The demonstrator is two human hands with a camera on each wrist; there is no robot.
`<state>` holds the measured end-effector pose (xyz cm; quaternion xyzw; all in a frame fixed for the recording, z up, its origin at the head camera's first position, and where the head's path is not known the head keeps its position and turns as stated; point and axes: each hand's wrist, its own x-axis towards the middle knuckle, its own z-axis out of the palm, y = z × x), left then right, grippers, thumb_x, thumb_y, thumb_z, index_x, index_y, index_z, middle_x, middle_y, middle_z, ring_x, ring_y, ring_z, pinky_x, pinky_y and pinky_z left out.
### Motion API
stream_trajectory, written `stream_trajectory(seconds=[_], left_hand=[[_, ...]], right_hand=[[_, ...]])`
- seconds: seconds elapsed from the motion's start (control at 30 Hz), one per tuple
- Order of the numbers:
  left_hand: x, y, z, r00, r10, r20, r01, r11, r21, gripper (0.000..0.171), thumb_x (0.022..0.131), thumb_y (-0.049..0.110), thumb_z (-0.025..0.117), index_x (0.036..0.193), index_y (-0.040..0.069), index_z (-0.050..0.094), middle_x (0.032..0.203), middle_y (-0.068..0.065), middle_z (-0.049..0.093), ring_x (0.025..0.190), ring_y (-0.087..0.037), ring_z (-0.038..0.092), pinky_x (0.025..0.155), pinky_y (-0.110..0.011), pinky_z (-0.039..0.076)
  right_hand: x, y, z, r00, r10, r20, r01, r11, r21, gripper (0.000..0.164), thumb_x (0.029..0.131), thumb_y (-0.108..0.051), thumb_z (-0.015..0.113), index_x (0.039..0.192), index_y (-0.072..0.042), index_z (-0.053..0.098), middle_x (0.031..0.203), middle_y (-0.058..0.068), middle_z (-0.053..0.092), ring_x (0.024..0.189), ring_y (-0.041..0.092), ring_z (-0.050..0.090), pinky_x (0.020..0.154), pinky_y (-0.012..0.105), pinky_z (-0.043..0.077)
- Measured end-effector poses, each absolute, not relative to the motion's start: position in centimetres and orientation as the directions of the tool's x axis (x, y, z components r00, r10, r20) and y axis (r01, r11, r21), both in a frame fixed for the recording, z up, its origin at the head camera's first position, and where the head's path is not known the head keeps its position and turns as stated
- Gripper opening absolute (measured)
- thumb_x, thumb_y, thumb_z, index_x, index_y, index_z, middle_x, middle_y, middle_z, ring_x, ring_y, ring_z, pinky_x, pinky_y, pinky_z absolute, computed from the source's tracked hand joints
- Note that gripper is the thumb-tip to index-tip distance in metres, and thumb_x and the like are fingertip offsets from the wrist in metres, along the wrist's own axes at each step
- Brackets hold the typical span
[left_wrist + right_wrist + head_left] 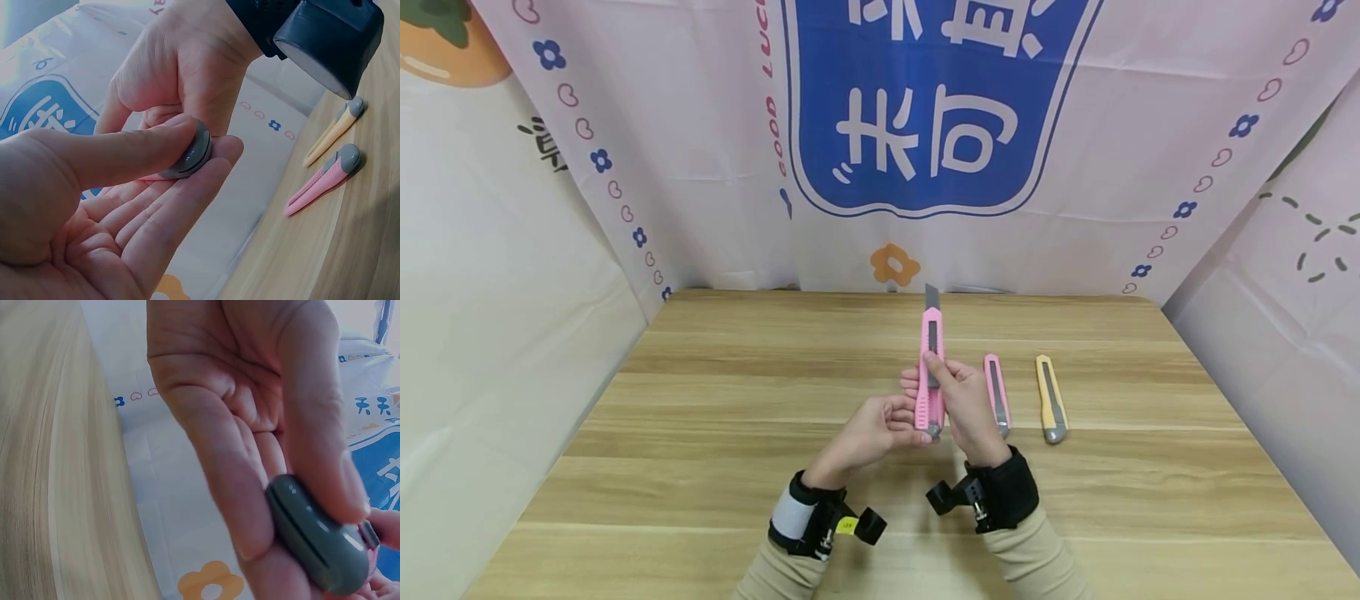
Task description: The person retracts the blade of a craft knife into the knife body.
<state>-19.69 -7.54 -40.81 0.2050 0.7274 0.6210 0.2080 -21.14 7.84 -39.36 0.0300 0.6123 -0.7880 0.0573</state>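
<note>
A pink utility knife [931, 321] is held upright over the table, its grey blade [932, 297] extended out of the top. My right hand [970, 408] grips the knife around the middle of its body, thumb lying on the front near the slider. Lower down, my left hand [876, 429] pinches the bottom end between thumb and fingers. In the left wrist view the left thumb presses on the grey end cap [199, 153]. The same cap [319, 540] shows close up in the right wrist view, while most of the pink body is hidden there.
A second pink utility knife [997, 392] lies on the wooden table [737, 483] just right of my right hand. Farther right lies a yellow utility knife [1049, 396]. A printed cloth [715, 208] hangs behind the table's back edge, with more cloth on both sides.
</note>
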Motion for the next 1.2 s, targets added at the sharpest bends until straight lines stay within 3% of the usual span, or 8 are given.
stream_trajectory(seconds=[0.37,0.6,0.8,0.9,1.1,1.2], left_hand=[[-19.67,-7.49,-40.83,-0.834,0.549,-0.054,0.047,0.168,0.985,0.037,0.085,-0.002,0.066,0.12,-0.011,0.057,0.112,-0.031,0.067,0.099,-0.026,0.071,0.084,-0.023,0.061],[-19.74,-7.35,-40.89,-0.84,0.538,-0.067,0.032,0.172,0.985,0.039,0.085,-0.002,0.067,0.122,-0.011,0.057,0.111,-0.03,0.067,0.098,-0.028,0.072,0.085,-0.027,0.062],[-19.68,-7.31,-40.9,-0.837,0.543,-0.062,0.044,0.18,0.983,0.039,0.085,-0.001,0.068,0.12,-0.011,0.058,0.109,-0.03,0.068,0.097,-0.027,0.072,0.083,-0.025,0.062],[-19.66,-7.29,-40.84,-0.836,0.545,-0.063,0.048,0.187,0.981,0.038,0.084,0.0,0.069,0.12,-0.01,0.058,0.109,-0.029,0.068,0.097,-0.026,0.072,0.082,-0.023,0.062],[-19.71,-7.29,-40.85,-0.828,0.557,-0.067,0.046,0.187,0.981,0.037,0.085,0.001,0.069,0.118,-0.01,0.059,0.109,-0.029,0.069,0.096,-0.024,0.072,0.082,-0.023,0.062],[-19.72,-7.31,-40.89,-0.825,0.561,-0.067,0.046,0.185,0.982,0.037,0.085,0.002,0.069,0.118,-0.01,0.059,0.109,-0.028,0.069,0.096,-0.024,0.072,0.083,-0.024,0.062]], right_hand=[[-21.18,7.74,-39.54,-0.991,-0.011,-0.13,0.128,-0.248,-0.96,0.044,0.097,-0.032,0.056,0.12,0.005,0.061,0.079,-0.002,0.077,0.075,0.011,0.075,0.075,0.031,0.064],[-21.23,7.97,-39.63,-0.991,0.107,-0.077,0.059,-0.161,-0.985,0.043,0.096,-0.033,0.059,0.107,0.008,0.067,0.072,0.001,0.076,0.069,0.012,0.075,0.068,0.026,0.064],[-21.23,8.13,-39.7,-0.994,0.101,-0.045,0.033,-0.122,-0.992,0.044,0.095,-0.032,0.061,0.103,0.01,0.068,0.065,-0.005,0.074,0.065,0.01,0.073,0.065,0.023,0.063],[-21.2,8.17,-39.81,-0.995,0.095,-0.007,-0.003,-0.103,-0.995,0.041,0.095,-0.029,0.061,0.103,0.011,0.068,0.066,0.0,0.075,0.064,0.011,0.073,0.064,0.024,0.063],[-21.12,8.18,-39.89,-0.992,0.11,0.058,-0.066,-0.07,-0.995,0.038,0.095,-0.026,0.062,0.103,0.011,0.068,0.077,0.021,0.075,0.062,0.012,0.073,0.062,0.027,0.063],[-21.07,8.17,-39.92,-0.992,0.106,0.067,-0.075,-0.075,-0.994,0.039,0.095,-0.026,0.062,0.102,0.012,0.068,0.076,0.018,0.075,0.062,0.011,0.073,0.062,0.026,0.063]])
